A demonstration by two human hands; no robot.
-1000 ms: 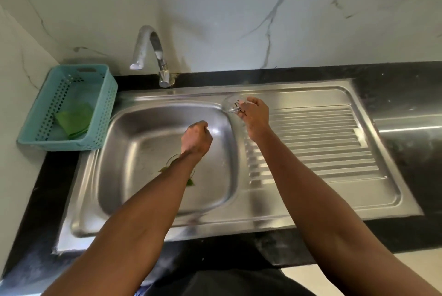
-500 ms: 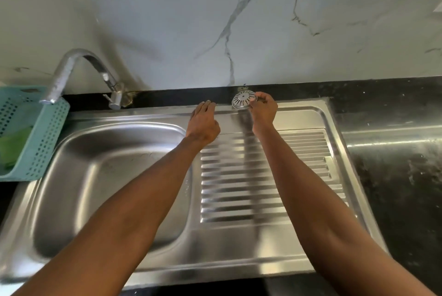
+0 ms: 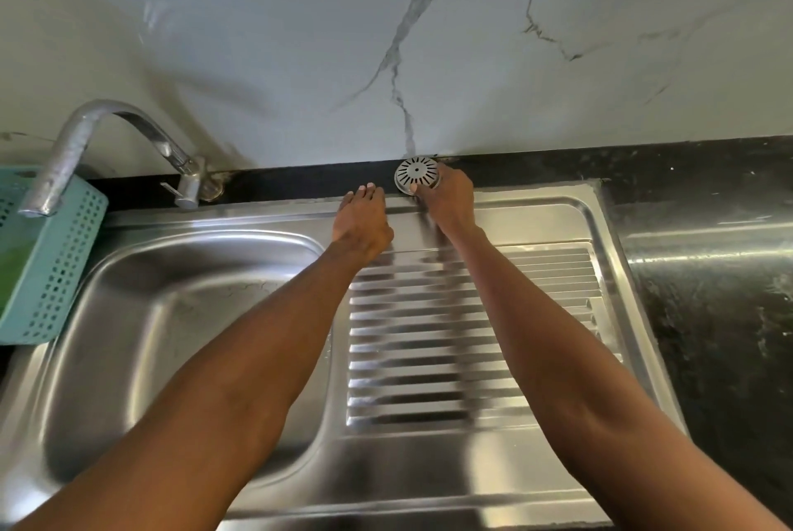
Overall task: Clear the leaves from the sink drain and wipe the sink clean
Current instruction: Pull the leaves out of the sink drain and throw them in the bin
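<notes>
Two bare forearms cross the stainless steel sink with ribbed drainboard (image 3: 472, 359) toward the far black counter strip. Basin (image 3: 180, 337) lies left and near; its drain and any leaves sit hidden under the left forearm. Right hand (image 3: 448, 200) pinches the round slotted metal drain strainer (image 3: 417, 173), tilted on edge at the far rim. Left hand (image 3: 362, 221) lies flat, fingers together, empty, just left of it. Perforated teal plastic basket (image 3: 55, 256) holds something green, far left. No readable writing.
</notes>
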